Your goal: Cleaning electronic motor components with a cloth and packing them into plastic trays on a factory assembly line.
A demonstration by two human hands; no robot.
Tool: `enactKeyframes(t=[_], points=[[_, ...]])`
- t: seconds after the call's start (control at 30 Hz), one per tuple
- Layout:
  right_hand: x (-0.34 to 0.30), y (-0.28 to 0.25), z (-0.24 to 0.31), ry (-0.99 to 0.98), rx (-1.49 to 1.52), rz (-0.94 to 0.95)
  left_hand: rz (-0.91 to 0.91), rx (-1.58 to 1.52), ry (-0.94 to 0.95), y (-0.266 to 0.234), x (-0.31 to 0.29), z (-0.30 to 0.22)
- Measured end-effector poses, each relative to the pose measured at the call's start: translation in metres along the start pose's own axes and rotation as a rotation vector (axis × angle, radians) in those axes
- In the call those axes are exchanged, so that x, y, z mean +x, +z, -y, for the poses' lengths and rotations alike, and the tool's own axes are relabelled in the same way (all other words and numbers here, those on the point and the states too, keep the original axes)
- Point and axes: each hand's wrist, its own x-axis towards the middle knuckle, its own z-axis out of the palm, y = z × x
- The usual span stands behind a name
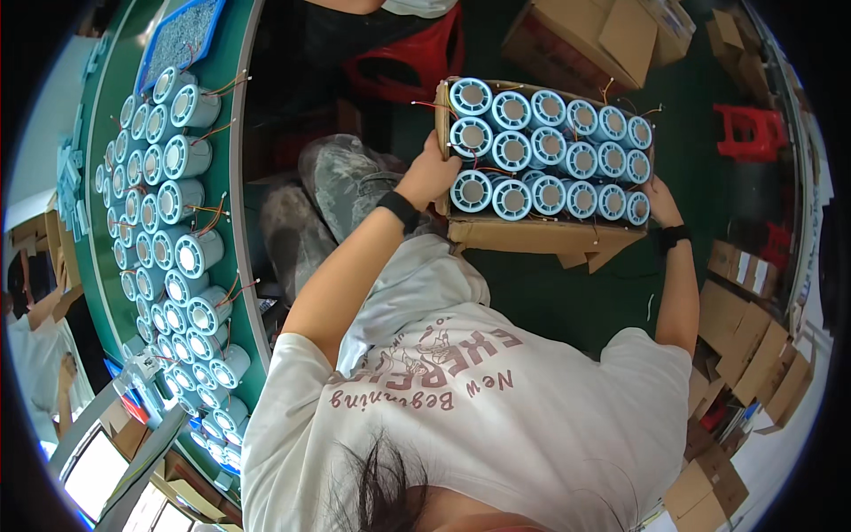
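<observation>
Between my two hands is an open cardboard box [541, 233] packed with rows of light-blue cylindrical parts [511, 151], each with a round grey centre and thin coloured wires. My left hand [430, 173] grips the box's left end, its fingers partly hidden behind the wall. At the opposite end, my right hand [661, 204] is closed on the lower right corner, with most fingers out of sight. Both wrists wear black bands. Many similar blue cylinders [187, 157] stand in rows on the green-topped bench [232, 106] to my left.
A blue tray [184, 35] of small grey pieces sits at the bench's far end. Red stools [417, 58] and a large carton [576, 40] stand beyond the box. More cartons [749, 341] are stacked at right. Another person [40, 372] is at the far left.
</observation>
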Motion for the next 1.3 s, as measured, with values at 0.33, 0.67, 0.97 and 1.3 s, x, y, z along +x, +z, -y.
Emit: enactKeyframes(t=[0.33,0.67,0.97,1.3], points=[[-0.004,0.007,-0.018,0.114,0.152,-0.07,-0.116,0.455,0.144,0.005,0.007,0.003],[-0.002,0.017,-0.074,0.215,0.183,-0.163,-0.102,0.583,0.153,0.024,0.04,0.003],[-0.031,-0.014,-0.154,0.27,0.384,-0.236,0.06,0.631,0.12,0.099,0.108,-0.013],[-0.024,-0.032,-0.189,0.041,-0.316,-0.25,-0.319,0.755,1.222,0.154,0.191,-0.035]])
